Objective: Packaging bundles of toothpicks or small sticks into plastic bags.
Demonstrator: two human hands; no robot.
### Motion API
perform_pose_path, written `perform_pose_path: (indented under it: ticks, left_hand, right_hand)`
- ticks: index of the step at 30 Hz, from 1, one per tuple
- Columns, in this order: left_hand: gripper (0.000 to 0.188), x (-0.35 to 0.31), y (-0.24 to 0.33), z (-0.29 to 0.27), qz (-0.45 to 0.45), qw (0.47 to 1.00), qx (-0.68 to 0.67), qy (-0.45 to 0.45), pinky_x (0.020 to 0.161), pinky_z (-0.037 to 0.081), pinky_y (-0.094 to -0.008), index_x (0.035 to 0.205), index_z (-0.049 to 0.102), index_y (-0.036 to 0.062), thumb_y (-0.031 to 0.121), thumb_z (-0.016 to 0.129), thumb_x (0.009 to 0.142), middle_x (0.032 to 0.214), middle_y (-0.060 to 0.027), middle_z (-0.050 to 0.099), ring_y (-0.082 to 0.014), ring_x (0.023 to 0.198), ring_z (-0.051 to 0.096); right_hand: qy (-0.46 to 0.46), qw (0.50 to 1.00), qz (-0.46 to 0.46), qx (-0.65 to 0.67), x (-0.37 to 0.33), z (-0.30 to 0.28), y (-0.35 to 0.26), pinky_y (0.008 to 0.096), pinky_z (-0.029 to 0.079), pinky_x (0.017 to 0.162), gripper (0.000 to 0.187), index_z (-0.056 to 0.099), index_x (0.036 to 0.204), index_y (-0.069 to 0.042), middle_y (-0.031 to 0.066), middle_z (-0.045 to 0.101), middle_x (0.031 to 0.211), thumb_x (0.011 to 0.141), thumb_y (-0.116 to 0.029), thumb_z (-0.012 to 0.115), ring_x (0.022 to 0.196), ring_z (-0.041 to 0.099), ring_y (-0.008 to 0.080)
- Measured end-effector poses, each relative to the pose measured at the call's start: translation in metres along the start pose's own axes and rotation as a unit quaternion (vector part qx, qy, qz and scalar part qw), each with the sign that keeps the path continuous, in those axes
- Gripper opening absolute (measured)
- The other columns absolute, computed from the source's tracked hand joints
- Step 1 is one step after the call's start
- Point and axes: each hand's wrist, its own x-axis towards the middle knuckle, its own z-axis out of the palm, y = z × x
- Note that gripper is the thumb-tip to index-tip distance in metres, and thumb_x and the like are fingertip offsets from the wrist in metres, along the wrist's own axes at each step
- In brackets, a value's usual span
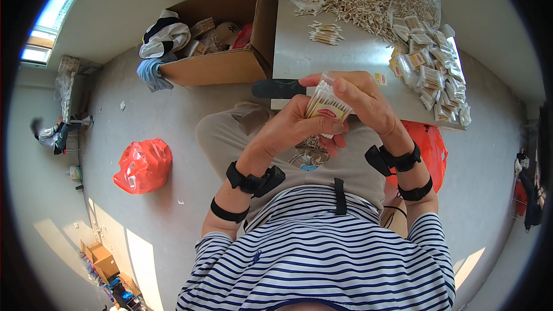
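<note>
One clear bag of cotton swabs [327,101] is held up between my hands, by the near edge of the tabletop [299,60]. My left hand [291,129] grips it low, with the thumb on the yellow and red label [327,112]. My right hand [367,99] curls round the top and side, thumb in front; some fingers hide behind, so I can't tell how tight they squeeze. To do this well, I think I should pinch softly, keep the sticks side by side, and not bend any. The bag's long way runs with the sticks, and the white tips at its top point away from me, toward the tabletop
</note>
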Motion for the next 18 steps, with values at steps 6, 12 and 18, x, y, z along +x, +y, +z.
perform_pose_path:
  ticks: [6, 12, 18]
  left_hand:
    - [0.022, -0.005, 0.001, 0.005, 0.042, 0.999, -0.005, 0.033, 0.067, 0.061, -0.029, 0.104, 0.072, -0.0034, 0.017, 0.071, 0.096, 0.089, -0.0099, 0.073, -0.0168, 0.078, 0.073]
    - [0.022, -0.004, 0.0, 0.007, 0.047, 0.998, -0.005, 0.048, 0.066, 0.062, -0.0296, 0.103, 0.072, -0.0043, 0.017, 0.07, 0.096, 0.089, -0.0106, 0.073, -0.0175, 0.079, 0.073]
    - [0.023, -0.002, -0.003, 0.011, 0.046, 0.998, -0.018, 0.046, 0.067, 0.062, -0.0301, 0.104, 0.072, -0.0043, 0.017, 0.071, 0.096, 0.088, -0.0116, 0.074, -0.0184, 0.078, 0.073]
  right_hand:
    - [0.068, 0.984, -0.119, 0.118, -0.002, 0.002, 0.015, 0.0321, 0.052, 0.088, 0.054, 0.069, 0.126, 0.004, 0.011, 0.071, 0.112, 0.1, -0.043, 0.059, 0.102, 0.065, 0.0164]
    - [0.149, 0.986, -0.057, 0.047, -0.012, 0.013, 0.007, 0.0265, 0.047, 0.073, 0.028, 0.077, 0.11, 0.001, 0.0035, 0.064, 0.089, 0.096, -0.021, 0.068, 0.08, 0.058, 0.0105]
    - [0.2, 0.972, -0.091, -0.081, -0.014, 0.019, -0.009, 0.0249, 0.043, 0.064, 0.022, 0.076, 0.103, 0.006, 0.0044, 0.059, 0.082, 0.095, -0.013, 0.067, 0.073, 0.053, 0.0097]
